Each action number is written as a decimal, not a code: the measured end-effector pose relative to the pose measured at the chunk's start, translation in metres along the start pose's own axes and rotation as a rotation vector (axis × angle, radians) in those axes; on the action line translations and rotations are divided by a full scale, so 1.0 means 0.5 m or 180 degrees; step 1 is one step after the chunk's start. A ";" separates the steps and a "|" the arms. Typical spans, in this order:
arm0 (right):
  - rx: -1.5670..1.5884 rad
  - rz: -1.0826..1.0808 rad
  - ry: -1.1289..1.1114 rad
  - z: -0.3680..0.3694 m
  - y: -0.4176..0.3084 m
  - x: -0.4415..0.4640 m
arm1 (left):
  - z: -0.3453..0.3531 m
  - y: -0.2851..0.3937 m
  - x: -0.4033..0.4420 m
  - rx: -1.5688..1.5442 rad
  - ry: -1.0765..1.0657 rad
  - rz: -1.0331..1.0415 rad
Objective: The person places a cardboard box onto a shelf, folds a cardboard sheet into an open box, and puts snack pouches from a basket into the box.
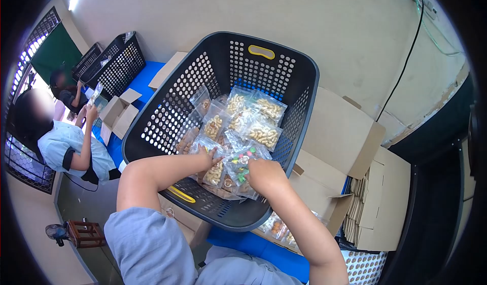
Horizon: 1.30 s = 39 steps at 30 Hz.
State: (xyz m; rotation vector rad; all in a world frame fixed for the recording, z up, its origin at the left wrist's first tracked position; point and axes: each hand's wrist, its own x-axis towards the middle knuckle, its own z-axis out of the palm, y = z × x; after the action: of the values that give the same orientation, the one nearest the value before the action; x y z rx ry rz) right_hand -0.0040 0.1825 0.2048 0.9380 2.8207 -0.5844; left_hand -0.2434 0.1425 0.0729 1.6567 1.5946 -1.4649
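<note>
A large black perforated basket (218,37) with yellow handles holds clear packets of cashews (262,133) and other packets. Inside its near part, my left hand (205,161) touches the packets, thumb and fingers partly apart; whether it grips one is unclear. My right hand (265,176) is closed on the edge of a clear packet with green and pink pieces (238,164), close to the basket's right side. Packets of brown nuts (188,139) lie at the left of the pile.
Open cardboard boxes (332,133) and flattened cartons (380,199) stand to the right. More packets (278,228) lie below the basket. At left are two people, a small carton (119,113), black baskets (119,62), a stool (86,233) and a fan (57,232).
</note>
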 end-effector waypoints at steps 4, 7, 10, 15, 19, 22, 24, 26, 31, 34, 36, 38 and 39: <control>0.0114 -0.0094 0.0100 0.001 -0.002 -0.002 | -0.027 -0.039 -0.007 -0.0159 0.0408 -0.0002; 0.0088 -0.0048 0.0190 0.005 0.001 -0.001 | -0.021 -0.132 0.002 -0.0003 0.1039 -0.0554; 0.0074 -0.0025 0.0211 0.010 0.003 0.002 | -0.012 -0.189 -0.022 -0.1752 0.1540 -0.0461; 0.0057 -0.0059 0.0130 0.008 0.001 0.005 | -0.009 -0.176 -0.002 -0.2187 0.1210 -0.0268; 0.0071 0.0084 -0.0194 -0.011 -0.005 0.001 | -0.023 -0.134 -0.003 -0.1847 0.0763 -0.0941; 0.0088 0.0038 -0.0095 -0.003 -0.001 0.008 | -0.020 -0.129 -0.013 -0.1769 0.0751 -0.0952; 0.0108 0.0029 -0.0079 -0.003 -0.001 0.008 | -0.024 -0.135 -0.013 -0.1647 0.0850 -0.0983; 0.0129 0.0044 -0.0060 0.002 0.001 0.014 | -0.058 -0.153 -0.013 -0.2135 0.1072 -0.0733; 0.0292 0.0253 -0.0011 -0.009 -0.001 0.013 | -0.114 -0.199 -0.034 -0.2205 0.2182 -0.0744; 0.0236 0.0197 0.0223 0.001 0.001 0.016 | -0.156 -0.189 -0.119 -0.2407 0.3005 -0.0620; 0.0246 0.0271 0.0294 0.005 0.002 0.023 | -0.174 -0.185 -0.185 -0.2474 0.3254 -0.0613; 0.0217 0.0298 0.0359 -0.002 0.001 0.021 | -0.174 -0.174 -0.236 -0.2387 0.3854 -0.0598; 0.0298 0.0236 0.0438 -0.007 0.001 0.017 | -0.169 -0.168 -0.264 -0.2421 0.4010 -0.0548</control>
State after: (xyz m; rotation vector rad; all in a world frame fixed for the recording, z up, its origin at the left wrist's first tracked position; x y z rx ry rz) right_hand -0.0107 0.1888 0.2058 1.1364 2.8846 -0.6726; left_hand -0.2585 0.1747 0.2474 1.9754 2.4350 0.4283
